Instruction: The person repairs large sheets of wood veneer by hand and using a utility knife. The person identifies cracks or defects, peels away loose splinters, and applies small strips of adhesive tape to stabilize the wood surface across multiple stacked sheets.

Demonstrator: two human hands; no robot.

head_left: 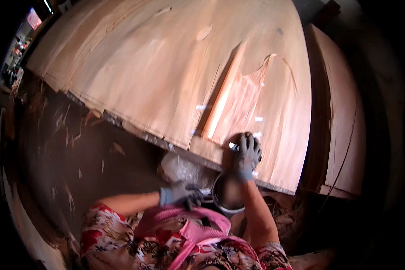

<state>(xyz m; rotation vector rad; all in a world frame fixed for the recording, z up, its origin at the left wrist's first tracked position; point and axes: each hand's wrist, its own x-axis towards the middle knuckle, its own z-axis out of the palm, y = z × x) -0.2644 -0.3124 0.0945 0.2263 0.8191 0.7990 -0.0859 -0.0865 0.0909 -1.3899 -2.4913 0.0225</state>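
Note:
My right hand, in a grey glove, lies on the near edge of a large stack of wood veneer sheets, its fingers stretched forward. Beside those fingers a small white strip shows on the wood. A narrow raised or curled piece of veneer runs away from me, next to a rougher pinkish patch with several small white strips around it. My left hand, also gloved, is held close to my body with curled fingers. A small pale piece sits at its fingertips; what the hand grips is unclear.
A dark round container stands below the stack's front edge, between my arms. Left of it is a clear plastic bag. A second veneer stack stands on the right across a dark gap. Wood scraps litter the floor on the left.

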